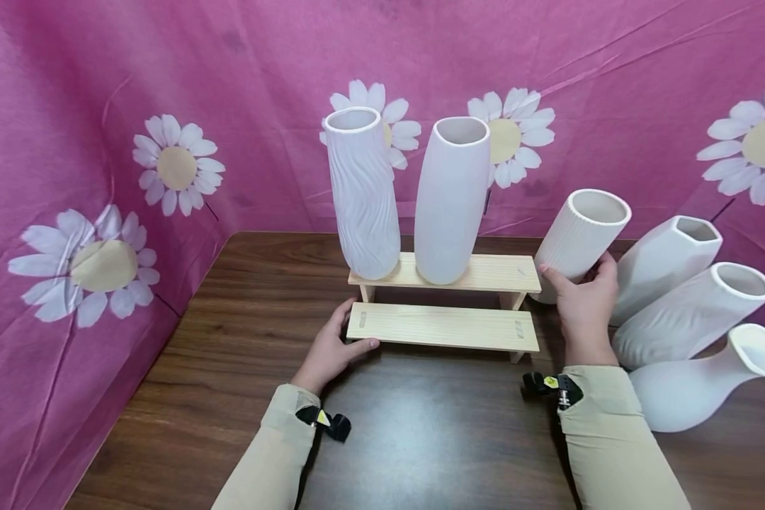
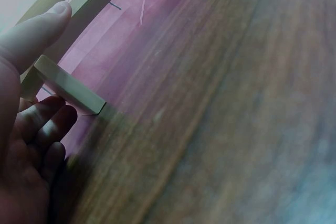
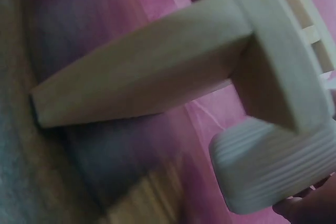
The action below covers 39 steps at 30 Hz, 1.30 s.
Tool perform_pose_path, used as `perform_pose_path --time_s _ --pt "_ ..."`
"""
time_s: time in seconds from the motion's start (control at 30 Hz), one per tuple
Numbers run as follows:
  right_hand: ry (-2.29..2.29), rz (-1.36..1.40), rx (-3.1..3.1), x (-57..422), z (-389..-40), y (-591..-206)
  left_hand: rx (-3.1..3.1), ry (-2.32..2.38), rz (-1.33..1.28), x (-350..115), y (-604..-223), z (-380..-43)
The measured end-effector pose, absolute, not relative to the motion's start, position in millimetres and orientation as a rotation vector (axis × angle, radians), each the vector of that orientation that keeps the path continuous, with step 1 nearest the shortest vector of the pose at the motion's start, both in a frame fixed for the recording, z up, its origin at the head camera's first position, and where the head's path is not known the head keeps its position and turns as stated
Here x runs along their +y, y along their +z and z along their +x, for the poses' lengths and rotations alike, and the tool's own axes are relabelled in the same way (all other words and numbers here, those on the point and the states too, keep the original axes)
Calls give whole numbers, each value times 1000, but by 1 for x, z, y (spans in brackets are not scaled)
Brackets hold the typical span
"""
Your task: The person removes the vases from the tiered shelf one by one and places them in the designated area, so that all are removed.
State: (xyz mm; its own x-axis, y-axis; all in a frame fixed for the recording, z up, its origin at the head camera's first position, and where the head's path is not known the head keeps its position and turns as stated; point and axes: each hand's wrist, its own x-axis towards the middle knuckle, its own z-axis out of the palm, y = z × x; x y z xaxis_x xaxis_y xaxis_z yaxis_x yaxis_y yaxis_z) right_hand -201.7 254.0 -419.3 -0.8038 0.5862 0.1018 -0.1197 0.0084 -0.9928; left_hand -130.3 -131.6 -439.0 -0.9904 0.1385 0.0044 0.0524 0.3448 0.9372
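A pale two-step wooden stand (image 1: 443,327) is on the table in the head view. My left hand (image 1: 333,348) holds the left end of its lower step, thumb along the front edge and fingers by the leg (image 2: 68,85). At the right, my right hand (image 1: 588,304) grips a white ribbed vase (image 1: 579,230) low on its body, beside the stand's upper step. In the right wrist view the ribbed vase (image 3: 273,166) shows its lower end near the stand. A wavy-patterned white vase (image 1: 365,205) and a smooth white vase (image 1: 452,205) stand upright on the upper step.
Right of my right hand are an angular-mouthed white vase (image 1: 666,265), a textured white vase (image 1: 691,315) and a flared-neck white vase (image 1: 682,393). Pink cloth (image 1: 268,163) with daisies hangs behind and left of the dark wooden table (image 1: 229,354).
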Motion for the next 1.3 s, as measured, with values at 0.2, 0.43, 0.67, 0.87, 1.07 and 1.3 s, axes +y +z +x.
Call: perform_pose_path --time_s 0.2,0.43,0.67,0.87,1.07,1.3 --pt "1748 -534 -1937 254 -202 -428 2515 1742 179 -130 -432 -127" --pt "1760 -543 -1946 258 -203 -431 2510 1741 178 -130 -431 -127" --pt "1725 -481 -2067 266 -199 -434 2518 1733 156 -131 -446 -134" --pt "1684 -495 -2186 272 -199 -439 2521 1767 143 -137 -474 -144" --pt "1685 -487 -2235 276 -199 -442 2524 1777 177 -138 -476 -145" --pt "1717 -431 -2238 280 -198 -444 2518 1782 179 -139 -476 -144"
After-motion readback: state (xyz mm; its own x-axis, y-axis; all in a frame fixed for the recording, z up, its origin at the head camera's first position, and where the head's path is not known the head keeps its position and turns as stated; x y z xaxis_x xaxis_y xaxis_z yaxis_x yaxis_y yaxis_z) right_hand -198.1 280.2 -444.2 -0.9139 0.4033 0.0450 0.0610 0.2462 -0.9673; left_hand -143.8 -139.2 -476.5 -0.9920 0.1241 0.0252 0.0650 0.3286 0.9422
